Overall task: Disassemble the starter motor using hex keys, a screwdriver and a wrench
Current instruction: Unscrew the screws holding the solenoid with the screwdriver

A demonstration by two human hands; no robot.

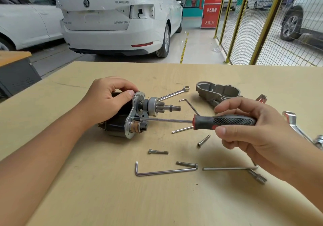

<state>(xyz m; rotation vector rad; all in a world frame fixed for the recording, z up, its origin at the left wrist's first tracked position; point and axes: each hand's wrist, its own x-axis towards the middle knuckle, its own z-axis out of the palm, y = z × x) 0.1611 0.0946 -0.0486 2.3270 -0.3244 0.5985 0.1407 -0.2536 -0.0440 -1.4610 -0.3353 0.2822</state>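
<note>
My left hand [106, 101] and right hand [253, 129] are bare, with no gloves. I wear no rings or watch. My forearms show no sleeves; my nails are short.

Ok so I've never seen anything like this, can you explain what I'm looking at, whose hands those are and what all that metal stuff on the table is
This is one picture from a camera worn on a person's head, looking down at their own hands over a wooden table. The left hand grips a starter motor, steadying it. The right hand holds a screwdriver whose tip meets the motor's metal end plate. Loose on the table lie hex keys, several removed bolts, a wrench and a grey housing already taken off. Behind stand white cars in a workshop.
</note>
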